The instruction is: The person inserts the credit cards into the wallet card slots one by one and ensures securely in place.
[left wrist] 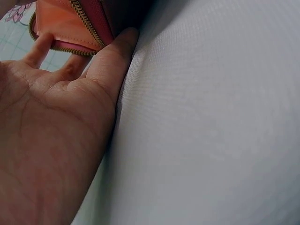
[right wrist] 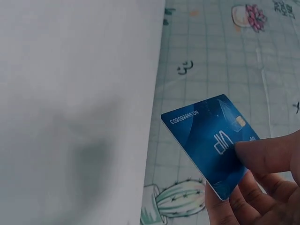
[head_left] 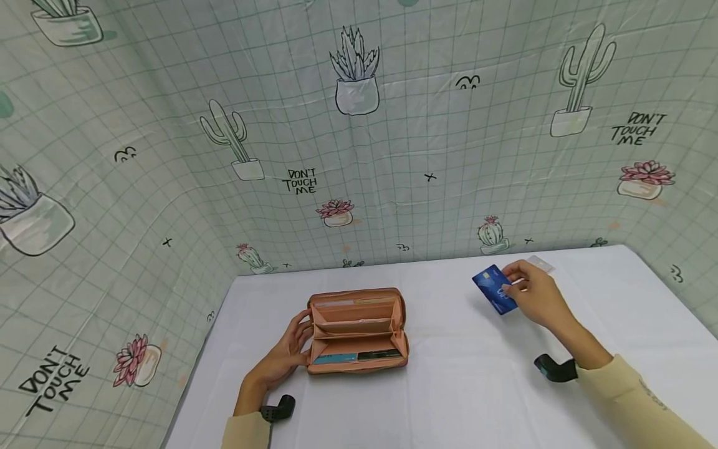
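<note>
A brown zip-around wallet [head_left: 354,370] lies unzipped and spread wide on the table in the head view. Its inner pockets face up, with a blue card [head_left: 335,358] and a dark card [head_left: 379,354] tucked in the near side. My left hand [head_left: 285,352] holds the wallet's left end, thumb low and fingers higher along the zip edge. In the left wrist view, the brass zip [left wrist: 86,23] runs close by the fingers. Off to the right, my right hand [head_left: 535,293] pinches a blue VIP card [right wrist: 201,140] between thumb and fingers, tilted above the table.
A small clear plastic piece [head_left: 541,264] lies behind the right hand near the table's back edge. White cloth covers the table [head_left: 443,399]. A cactus-print curtain [head_left: 404,149] hangs behind it and along the sides. Each wrist wears a black camera mount [head_left: 555,368].
</note>
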The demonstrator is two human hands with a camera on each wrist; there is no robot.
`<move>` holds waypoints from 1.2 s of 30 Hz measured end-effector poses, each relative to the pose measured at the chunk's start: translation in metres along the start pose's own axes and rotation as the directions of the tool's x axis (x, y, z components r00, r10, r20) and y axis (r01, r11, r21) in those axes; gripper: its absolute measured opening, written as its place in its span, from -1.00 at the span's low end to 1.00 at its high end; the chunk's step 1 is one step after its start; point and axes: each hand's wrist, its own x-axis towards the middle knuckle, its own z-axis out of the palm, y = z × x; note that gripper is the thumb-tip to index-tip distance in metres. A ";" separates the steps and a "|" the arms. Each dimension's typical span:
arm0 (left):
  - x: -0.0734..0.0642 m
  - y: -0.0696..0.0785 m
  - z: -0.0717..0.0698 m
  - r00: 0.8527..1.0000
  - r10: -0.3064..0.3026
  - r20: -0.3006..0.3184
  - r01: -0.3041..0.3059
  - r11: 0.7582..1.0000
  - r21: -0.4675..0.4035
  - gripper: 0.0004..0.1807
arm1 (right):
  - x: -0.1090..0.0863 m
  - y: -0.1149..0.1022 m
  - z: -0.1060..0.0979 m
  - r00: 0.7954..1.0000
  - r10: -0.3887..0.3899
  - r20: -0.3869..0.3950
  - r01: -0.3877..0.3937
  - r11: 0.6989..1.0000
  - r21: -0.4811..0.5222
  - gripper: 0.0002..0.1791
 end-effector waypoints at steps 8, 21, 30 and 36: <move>0.000 -0.001 0.000 1.000 0.009 0.007 -0.009 1.000 0.000 0.25 | 0.003 -0.035 0.029 0.998 -0.053 0.041 0.049 0.994 0.097 -0.76; 0.000 -0.002 -0.001 1.000 0.024 0.020 -0.024 1.000 -0.006 0.23 | 0.013 -0.081 0.068 0.990 -0.139 0.039 0.128 0.971 0.200 -0.81; -0.001 -0.003 -0.001 0.999 0.037 0.021 -0.037 0.999 -0.006 0.22 | 0.020 -0.108 0.090 0.977 -0.205 0.057 0.183 0.946 0.267 -0.83; -0.001 -0.002 0.000 0.999 0.037 0.022 -0.037 0.999 -0.009 0.22 | 0.027 -0.122 0.101 0.970 -0.225 0.086 0.192 0.937 0.293 -0.83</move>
